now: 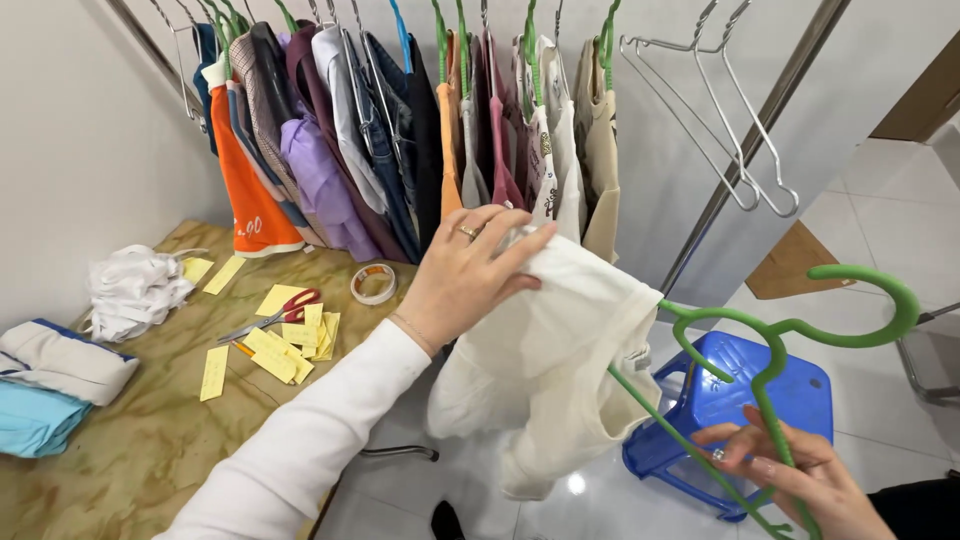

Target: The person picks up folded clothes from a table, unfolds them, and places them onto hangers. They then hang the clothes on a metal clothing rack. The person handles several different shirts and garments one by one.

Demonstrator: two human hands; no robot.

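My left hand (467, 272), in a white sleeve and wearing a ring, grips the top of a cream-white garment (560, 360) that hangs down in front of me. My right hand (800, 475) at the lower right holds a green plastic hanger (775, 345) by its neck. The hanger's hook curves up to the right, and one of its arms runs down behind the garment's right edge. Both sit just below a rail of hanging clothes (400, 130).
A marbled table (130, 440) at left carries red-handled scissors (275, 315), yellow paper tags (285, 345), a tape roll (373, 284), and folded and crumpled cloth (130, 290). A blue plastic stool (725, 400) stands on the white tiled floor. Empty wire hangers (720, 120) hang at the rail's right.
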